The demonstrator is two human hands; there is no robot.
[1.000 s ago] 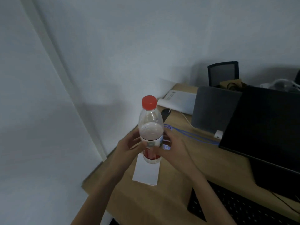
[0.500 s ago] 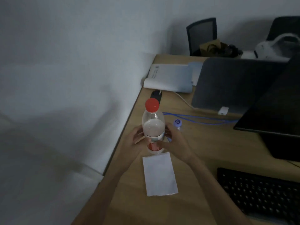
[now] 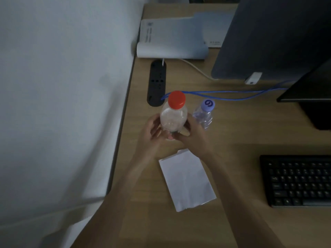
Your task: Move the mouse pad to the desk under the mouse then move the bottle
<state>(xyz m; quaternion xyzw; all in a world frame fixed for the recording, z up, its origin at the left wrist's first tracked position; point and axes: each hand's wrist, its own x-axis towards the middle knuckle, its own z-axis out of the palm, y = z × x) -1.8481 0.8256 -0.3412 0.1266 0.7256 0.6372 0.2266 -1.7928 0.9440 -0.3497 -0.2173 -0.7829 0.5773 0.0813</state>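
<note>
A clear plastic bottle (image 3: 173, 117) with a red cap stands upright near the left edge of the wooden desk (image 3: 241, 133). My left hand (image 3: 152, 135) wraps its left side and my right hand (image 3: 194, 138) wraps its right side, both around the lower body. Whether its base touches the desk is hidden by my fingers. A white rectangular sheet (image 3: 187, 179) lies flat on the desk just below my hands. No mouse is in view.
A second clear bottle with a purple cap (image 3: 204, 114) stands right beside my right hand. A black power strip (image 3: 156, 83), a blue cable (image 3: 232, 94), a white folder (image 3: 172, 40), monitors (image 3: 268, 36) and a black keyboard (image 3: 297, 181) surround the spot.
The view has tilted down and moved closer over the desk. The red-capped bottle stays in both hands, now seen more from above, with the white sheet further below it.
</note>
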